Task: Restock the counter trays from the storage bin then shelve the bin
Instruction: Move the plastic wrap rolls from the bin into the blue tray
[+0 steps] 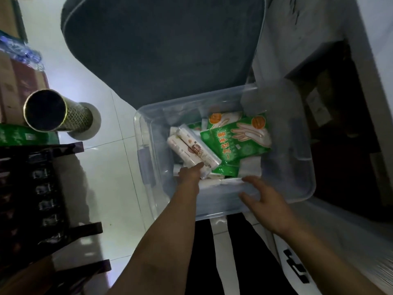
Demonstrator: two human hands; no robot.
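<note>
A clear plastic storage bin (pixel 302 184) stands on the floor in front of me. Inside lie green glove packets (pixel 238 141) and white tissue packs (pixel 191 147). My left hand (pixel 189 173) reaches down into the bin and closes on the near end of a white tissue pack. My right hand (pixel 263 199) rests on the bin's near rim with its fingers spread, holding nothing.
A dark grey cushion or lid (pixel 161 45) lies beyond the bin. A metal cylinder (pixel 55 111) and a dark rack (pixel 38 192) stand at left. A dark open cabinet space (pixel 340 124) is at right. White floor tiles (pixel 110 171) lie between.
</note>
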